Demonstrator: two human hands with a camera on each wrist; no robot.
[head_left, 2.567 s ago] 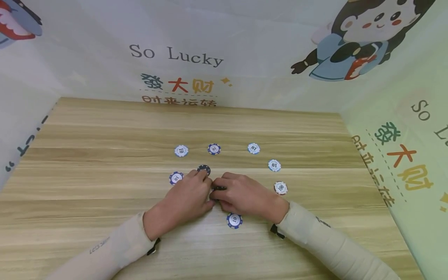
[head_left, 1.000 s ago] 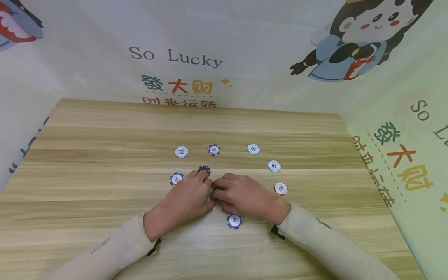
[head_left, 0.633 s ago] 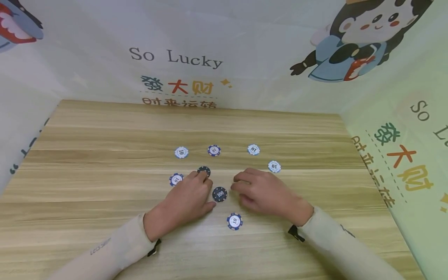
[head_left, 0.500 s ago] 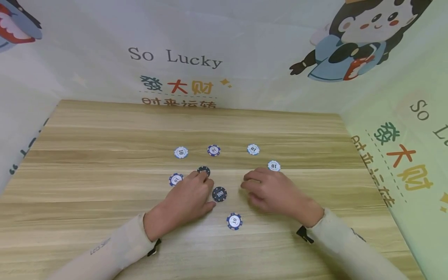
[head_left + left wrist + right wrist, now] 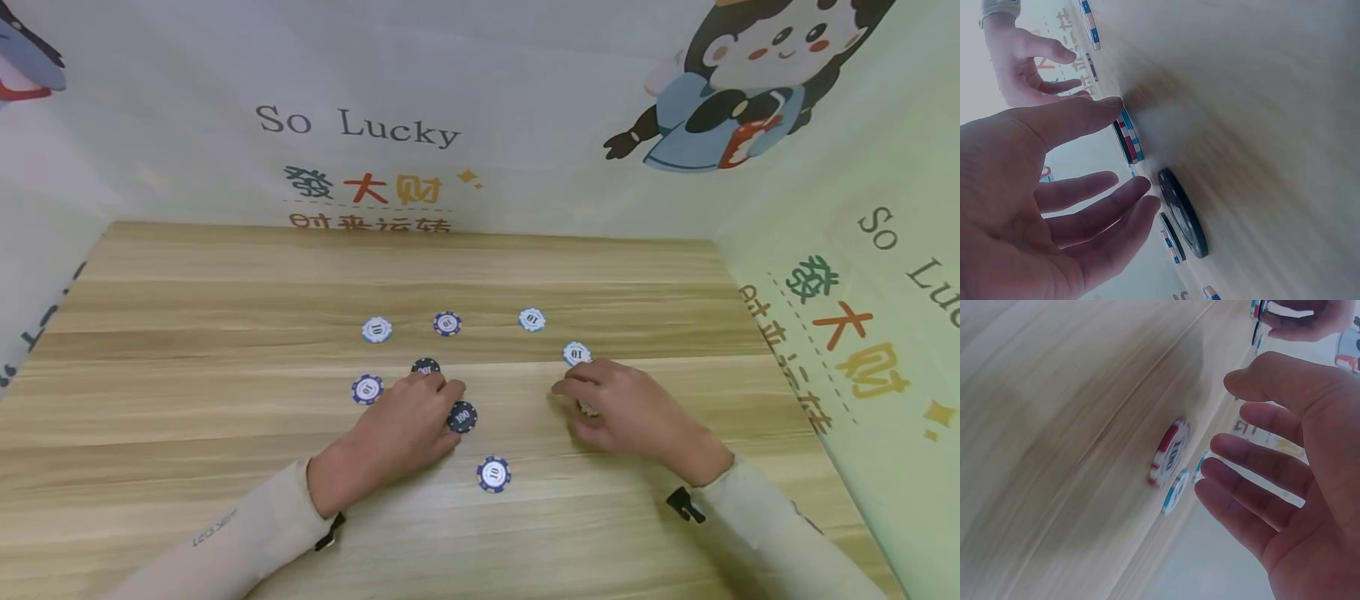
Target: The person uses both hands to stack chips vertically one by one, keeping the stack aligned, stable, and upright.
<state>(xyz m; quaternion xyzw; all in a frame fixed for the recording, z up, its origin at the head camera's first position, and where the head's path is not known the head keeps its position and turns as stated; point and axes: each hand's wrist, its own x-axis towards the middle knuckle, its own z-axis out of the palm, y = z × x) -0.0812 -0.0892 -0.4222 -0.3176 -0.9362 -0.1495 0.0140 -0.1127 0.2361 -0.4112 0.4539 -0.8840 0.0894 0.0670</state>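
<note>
A short stack of poker chips [image 5: 1129,137], with a black 100 chip [image 5: 462,417] on top, stands beside the fingers of my left hand [image 5: 393,437]. Red-and-white and blue-and-white edges show under the black one in the left wrist view. That hand's fingers are loosely bent, its thumb close to the stack. Just beyond the fingertips lies another black chip [image 5: 426,366], partly covered in the head view. My right hand [image 5: 630,415] hovers over a red-and-white 100 chip [image 5: 1170,453], mostly hidden from above. Its fingers are spread and hold nothing.
Light-blue 10 chips [image 5: 577,353] and dark-blue 10 chips [image 5: 493,474] lie around the hands on the wooden table [image 5: 225,292]. A printed cloth [image 5: 525,117] rises behind the table's back edge and along both sides.
The right hand has left the black-topped stack, uncovering it, and moved right over the red-and-white chip. The left hand's fingers have shifted slightly toward the stack. The head view has turned a little right.
</note>
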